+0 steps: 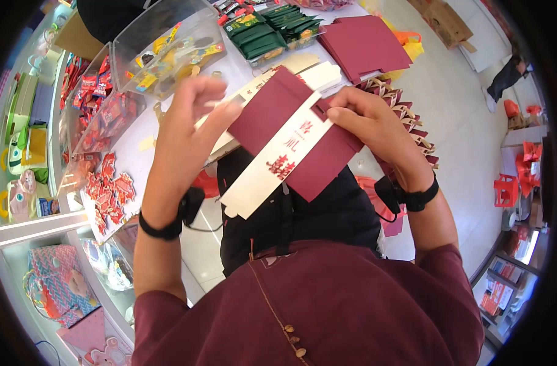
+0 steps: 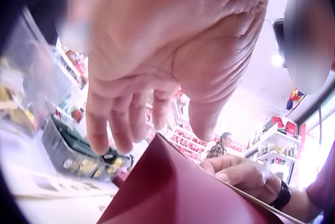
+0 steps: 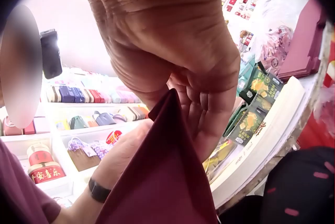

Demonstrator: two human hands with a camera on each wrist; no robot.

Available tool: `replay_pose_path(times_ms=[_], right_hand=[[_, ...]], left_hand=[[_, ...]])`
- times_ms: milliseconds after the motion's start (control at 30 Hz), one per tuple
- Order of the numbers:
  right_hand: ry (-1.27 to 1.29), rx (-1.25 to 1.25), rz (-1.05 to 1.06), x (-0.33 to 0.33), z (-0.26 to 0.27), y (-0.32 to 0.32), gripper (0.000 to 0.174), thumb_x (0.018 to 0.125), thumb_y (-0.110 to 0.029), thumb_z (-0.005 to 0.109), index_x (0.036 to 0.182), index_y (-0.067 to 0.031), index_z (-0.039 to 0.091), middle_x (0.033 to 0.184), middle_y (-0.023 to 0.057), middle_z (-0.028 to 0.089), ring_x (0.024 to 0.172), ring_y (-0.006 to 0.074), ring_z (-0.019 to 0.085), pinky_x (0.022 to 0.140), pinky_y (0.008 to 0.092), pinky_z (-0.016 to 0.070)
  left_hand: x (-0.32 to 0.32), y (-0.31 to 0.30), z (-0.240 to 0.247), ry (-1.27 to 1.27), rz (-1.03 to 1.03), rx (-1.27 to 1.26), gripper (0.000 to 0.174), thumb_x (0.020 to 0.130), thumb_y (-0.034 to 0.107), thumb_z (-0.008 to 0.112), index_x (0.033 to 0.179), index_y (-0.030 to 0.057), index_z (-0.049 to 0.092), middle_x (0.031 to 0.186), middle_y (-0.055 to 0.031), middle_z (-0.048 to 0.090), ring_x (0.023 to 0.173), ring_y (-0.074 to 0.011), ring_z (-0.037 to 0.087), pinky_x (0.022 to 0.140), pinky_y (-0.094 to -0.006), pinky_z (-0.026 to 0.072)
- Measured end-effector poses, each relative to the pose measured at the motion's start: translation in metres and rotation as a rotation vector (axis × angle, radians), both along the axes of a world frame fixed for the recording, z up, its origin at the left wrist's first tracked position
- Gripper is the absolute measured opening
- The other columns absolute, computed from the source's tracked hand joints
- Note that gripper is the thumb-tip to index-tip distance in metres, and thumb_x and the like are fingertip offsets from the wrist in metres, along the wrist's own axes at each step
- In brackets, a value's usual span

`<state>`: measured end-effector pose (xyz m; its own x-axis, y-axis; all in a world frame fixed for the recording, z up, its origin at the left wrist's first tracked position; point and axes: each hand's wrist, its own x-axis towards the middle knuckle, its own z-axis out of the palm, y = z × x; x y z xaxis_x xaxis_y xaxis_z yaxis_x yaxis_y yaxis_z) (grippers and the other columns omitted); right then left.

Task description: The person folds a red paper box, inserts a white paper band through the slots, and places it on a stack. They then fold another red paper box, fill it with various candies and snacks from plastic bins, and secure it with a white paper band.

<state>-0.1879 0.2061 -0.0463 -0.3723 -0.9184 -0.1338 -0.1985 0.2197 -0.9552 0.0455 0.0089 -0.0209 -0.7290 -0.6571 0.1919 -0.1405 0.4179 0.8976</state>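
Note:
A folded maroon paper box [image 1: 324, 168] hangs tilted over the person's lap. Across it lies a cream paper band [image 1: 257, 183] with red Chinese lettering. The right hand [image 1: 379, 122] pinches the box at its upper right, by a slot, thumb on the near face. The left hand [image 1: 184, 131] is off to the box's left, fingers parted and thumb pointing to the box's edge. In the left wrist view that palm [image 2: 172, 46] hovers over a maroon corner, with nothing gripped. Behind the box, a stack of cream printed bands [image 1: 321, 76] rests on the table, partly covered.
Flat maroon sheets [image 1: 367, 49] are stacked at the table's far right, with a row of maroon and cream boxes [image 1: 406, 119] below. Clear bins hold green packets [image 1: 254, 36], yellow sweets [image 1: 162, 61] and red packets [image 1: 95, 91]. Red cut-outs [image 1: 111, 189] lie at left.

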Motion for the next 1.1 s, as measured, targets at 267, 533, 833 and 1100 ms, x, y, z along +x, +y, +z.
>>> replay_pose_path(times_ms=[267, 533, 833, 1100], right_hand=[[-0.218, -0.112, -0.117, 0.0, -0.009, 0.007, 0.016, 0.103, -0.022, 0.064, 0.099, -0.0068, 0.061, 0.089, -0.0041, 0.062, 0.081, 0.0018, 0.055, 0.071, 0.0203, 0.0445], [-0.436, -0.214, -0.156, 0.009, -0.022, 0.0, 0.015, 0.103, -0.02, 0.065, 0.099, -0.0059, 0.063, 0.089, -0.003, 0.065, 0.079, 0.0024, 0.058, 0.072, 0.0201, 0.0467], [-0.653, -0.216, -0.124, 0.019, -0.037, -0.003, 0.011, 0.104, -0.017, 0.064, 0.1, -0.0065, 0.063, 0.089, -0.0015, 0.067, 0.078, 0.0033, 0.062, 0.072, 0.0203, 0.051], [-0.831, -0.256, -0.129, 0.033, -0.058, -0.011, 0.009, 0.104, -0.016, 0.064, 0.103, -0.007, 0.062, 0.097, 0.0019, 0.069, 0.084, 0.007, 0.066, 0.078, 0.0238, 0.0553]], left_hand=[[0.049, 0.041, -0.03, -0.106, -0.067, 0.535, 0.022, 0.098, 0.023, 0.076, 0.104, 0.0048, 0.065, 0.092, 0.0034, 0.063, 0.083, -0.0042, 0.055, 0.073, -0.0232, 0.0446], [0.043, 0.035, -0.053, 0.043, -0.072, 0.556, 0.019, 0.102, 0.024, 0.07, 0.101, 0.0054, 0.066, 0.087, 0.0063, 0.06, 0.081, -0.0022, 0.05, 0.072, -0.0212, 0.0406], [0.03, 0.044, -0.064, 0.156, -0.075, 0.665, 0.024, 0.102, 0.027, 0.071, 0.104, 0.0042, 0.063, 0.094, 0.0031, 0.063, 0.085, -0.0036, 0.054, 0.076, -0.0225, 0.0456], [0.026, 0.051, -0.074, 0.139, 0.23, 0.418, 0.076, 0.09, 0.044, 0.082, 0.137, -0.0023, 0.047, 0.122, -0.0137, 0.059, 0.111, -0.018, 0.059, 0.092, -0.03, 0.0503]])
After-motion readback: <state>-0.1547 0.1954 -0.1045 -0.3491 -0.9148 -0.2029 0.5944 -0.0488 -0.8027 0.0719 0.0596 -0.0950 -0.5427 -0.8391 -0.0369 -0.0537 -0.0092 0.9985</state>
